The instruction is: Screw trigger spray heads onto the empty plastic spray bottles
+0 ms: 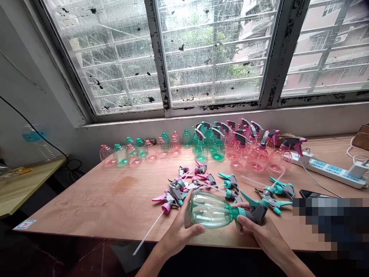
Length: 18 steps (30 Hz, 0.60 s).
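A clear green spray bottle (pixel 211 209) lies sideways in the air above the table's front edge, its neck pointing right. My left hand (pixel 184 227) is wrapped round its base end. At the neck, my right hand (pixel 256 227) grips the grey and teal trigger sprayer (pixel 255 211), which sits against the bottle's mouth; whether it is screwed tight I cannot tell. Just behind my hands lies a heap of loose pink and grey trigger sprayers (pixel 190 179). Several teal and grey trigger sprayers (pixel 284 188) lie to the right, some with white dip tubes.
Bottles without sprayers (pixel 134 156) stand in rows at the back left. Bottles with sprayers fitted (pixel 259 156) are grouped at the back right. A power strip (pixel 328 169) with cables and a dark phone (pixel 315 193) lie on the right. Windows (pixel 213 54) rise behind the wooden table (pixel 95 204).
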Motion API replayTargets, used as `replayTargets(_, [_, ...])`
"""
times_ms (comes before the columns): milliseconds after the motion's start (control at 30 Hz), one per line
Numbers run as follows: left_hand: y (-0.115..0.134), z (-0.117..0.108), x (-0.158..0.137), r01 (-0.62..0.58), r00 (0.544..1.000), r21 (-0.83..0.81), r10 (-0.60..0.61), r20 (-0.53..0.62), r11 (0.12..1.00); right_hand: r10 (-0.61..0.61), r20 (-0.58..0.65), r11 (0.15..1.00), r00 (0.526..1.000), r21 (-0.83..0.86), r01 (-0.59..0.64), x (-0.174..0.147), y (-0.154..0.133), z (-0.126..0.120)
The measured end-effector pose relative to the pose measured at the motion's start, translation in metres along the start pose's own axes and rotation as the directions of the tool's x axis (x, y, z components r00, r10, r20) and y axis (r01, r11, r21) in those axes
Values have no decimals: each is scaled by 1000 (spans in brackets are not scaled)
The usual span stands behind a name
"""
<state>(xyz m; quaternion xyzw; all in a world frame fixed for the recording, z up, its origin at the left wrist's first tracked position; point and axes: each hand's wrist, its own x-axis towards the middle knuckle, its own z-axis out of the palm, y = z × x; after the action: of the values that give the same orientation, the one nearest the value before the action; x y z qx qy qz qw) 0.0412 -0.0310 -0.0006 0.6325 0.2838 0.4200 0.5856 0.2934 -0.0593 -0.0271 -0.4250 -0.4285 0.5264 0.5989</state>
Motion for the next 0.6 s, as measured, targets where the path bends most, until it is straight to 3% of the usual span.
replayTargets(133, [0,-1,-1,17,1000,-32,-16,23,999,38,10,998,999,41,-38,-1,-1,3])
replayTargets(300, [1,0,0,-3,996,74,-3,85,997,21,-12,1000,1000,17,-21,0,1,1])
replayTargets(433, [1,0,-1,-31,997,160,20,71,987,21,-7,999,1000,-34,-22,0,4,-1])
replayTargets(600, [-1,-1,-1,42,998,134,-48,38,990,-19,4,997,1000,-70,19,-2,4,-1])
